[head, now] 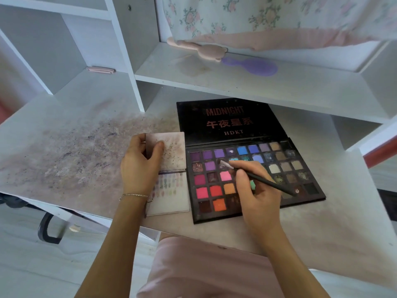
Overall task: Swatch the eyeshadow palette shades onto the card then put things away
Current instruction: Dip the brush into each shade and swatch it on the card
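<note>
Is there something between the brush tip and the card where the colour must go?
Nothing visible blocks it. The brush tip rests on the palette, and the card lies just left of it. The left hand holds only the card's upper part.

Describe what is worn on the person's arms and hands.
Both forearms are bare, with no sleeves in view. The left hand has a thin chain bracelet around its wrist. The right hand and its wrist show no jewellery. No rings or gloves are visible on either hand.
</note>
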Available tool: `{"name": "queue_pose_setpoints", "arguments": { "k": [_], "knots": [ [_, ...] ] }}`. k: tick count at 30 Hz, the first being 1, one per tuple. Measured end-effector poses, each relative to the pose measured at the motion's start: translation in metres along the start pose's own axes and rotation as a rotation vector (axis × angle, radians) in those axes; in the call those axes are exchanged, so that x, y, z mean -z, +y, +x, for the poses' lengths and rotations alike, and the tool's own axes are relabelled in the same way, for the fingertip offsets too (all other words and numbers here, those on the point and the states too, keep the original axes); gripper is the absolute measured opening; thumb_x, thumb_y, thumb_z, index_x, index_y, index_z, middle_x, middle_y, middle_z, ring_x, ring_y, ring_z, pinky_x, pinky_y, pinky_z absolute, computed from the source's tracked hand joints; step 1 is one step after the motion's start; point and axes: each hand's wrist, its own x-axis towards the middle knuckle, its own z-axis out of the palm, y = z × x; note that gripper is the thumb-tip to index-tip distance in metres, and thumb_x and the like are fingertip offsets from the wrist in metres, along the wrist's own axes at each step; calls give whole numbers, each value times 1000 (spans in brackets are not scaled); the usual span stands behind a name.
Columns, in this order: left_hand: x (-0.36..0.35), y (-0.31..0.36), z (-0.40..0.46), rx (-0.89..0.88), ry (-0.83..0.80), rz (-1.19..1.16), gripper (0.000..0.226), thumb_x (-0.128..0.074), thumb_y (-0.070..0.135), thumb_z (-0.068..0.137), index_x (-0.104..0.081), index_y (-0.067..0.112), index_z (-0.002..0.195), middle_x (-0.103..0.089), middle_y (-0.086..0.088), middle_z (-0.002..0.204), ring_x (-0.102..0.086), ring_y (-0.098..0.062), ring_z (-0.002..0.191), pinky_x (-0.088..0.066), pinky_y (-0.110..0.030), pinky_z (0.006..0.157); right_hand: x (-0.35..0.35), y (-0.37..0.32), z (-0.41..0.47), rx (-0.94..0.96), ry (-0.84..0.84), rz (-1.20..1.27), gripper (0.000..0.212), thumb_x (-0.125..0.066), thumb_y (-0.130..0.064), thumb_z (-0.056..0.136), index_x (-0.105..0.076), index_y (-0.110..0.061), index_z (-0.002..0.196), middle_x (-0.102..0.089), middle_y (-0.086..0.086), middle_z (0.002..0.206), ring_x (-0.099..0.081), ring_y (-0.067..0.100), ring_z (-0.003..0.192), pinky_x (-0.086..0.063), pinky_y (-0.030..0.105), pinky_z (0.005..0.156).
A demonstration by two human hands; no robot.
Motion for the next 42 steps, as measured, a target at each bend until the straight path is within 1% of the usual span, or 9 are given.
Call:
{"name": "queue_pose_setpoints", "arguments": {
  "k": [5, 9, 13, 15, 18, 20, 25, 31, 42],
  "knots": [
    [-1, -1, -1, 11, 5, 3, 29, -59, 28, 87, -52, 10, 109, -47, 14, 67, -45, -2, 59, -32, -18, 52, 32, 12, -5, -135, 102, -34, 30, -50, -10, 87, -60, -39, 86, -65, -10, 85, -62, 10, 79, -55, 23, 64],
    [0, 0, -2, 17, -4, -5, 28, -59, 27, 87, -53, 9, 108, -48, 10, 66, -45, -4, 60, -32, -21, 53, 53, 18, -9, -186, 175, -90, 37, -49, 0, 89, -57, -36, 84, -65, -17, 74, -59, 2, 66, -48, 12, 54],
    [1, 0, -2, 6, -7, -7, 27, -59, 26, 87, -52, 9, 107, -53, -1, 73, -48, -17, 66, -34, -23, 54, 69, 19, -7, -170, 279, -198, 25, -46, -13, 88, -51, -37, 84, -58, -13, 69, -58, -7, 65, -42, 3, 52],
    [0, 1, -2, 0, -6, -9, 26, -59, 26, 87, -53, 9, 106, -54, -4, 75, -49, -19, 68, -35, -24, 56, 76, 22, -5, -184, 324, -263, 26, -45, -10, 90, -48, -35, 81, -56, -11, 68, -54, -11, 59, -38, 0, 50],
    [0, 1, -2, 1, -10, -21, 28, -59, 26, 87, -53, 9, 108, -57, -5, 79, -52, -20, 72, -38, -29, 65, 83, 27, -5, -210, 392, -316, 21, -44, -3, 92, -49, -22, 84, -52, -10, 65, -50, -17, 57, -35, -2, 50],
    [0, 0, -2, 2, -14, -29, 29, -59, 25, 87, -53, 8, 109, -55, -2, 77, -51, -18, 71, -38, -27, 64, 84, 28, -4, -237, 395, -329, 14, -44, -3, 92, -48, -16, 87, -51, -10, 65, -50, -18, 57, -34, -2, 49],
    [-1, 0, -1, 8, -2, -19, 28, -60, 24, 86, -54, 8, 108, -51, 1, 75, -46, -15, 68, -34, -24, 58, 84, 28, -4, -239, 337, -342, 30, -43, -6, 92, -43, -32, 76, -52, -6, 62, -51, -8, 54, -37, 4, 48],
    [0, 0, -2, 5, -10, -14, 26, -60, 25, 87, -53, 9, 106, -49, 7, 69, -45, -4, 60, -33, -20, 54, 84, 31, -2, -252, 302, -367, 33, -44, -7, 91, -42, -35, 74, -52, -5, 62, -51, -6, 54, -38, 5, 48],
    [-1, -1, -2, -9, -10, -29, 28, -60, 24, 87, -53, 8, 108, -55, -4, 79, -50, -18, 71, -36, -25, 61, 84, 28, -2, -250, 341, -293, 33, -45, -3, 90, -45, -33, 76, -53, -4, 63, -52, -8, 54, -39, 4, 46]
  ]
}}
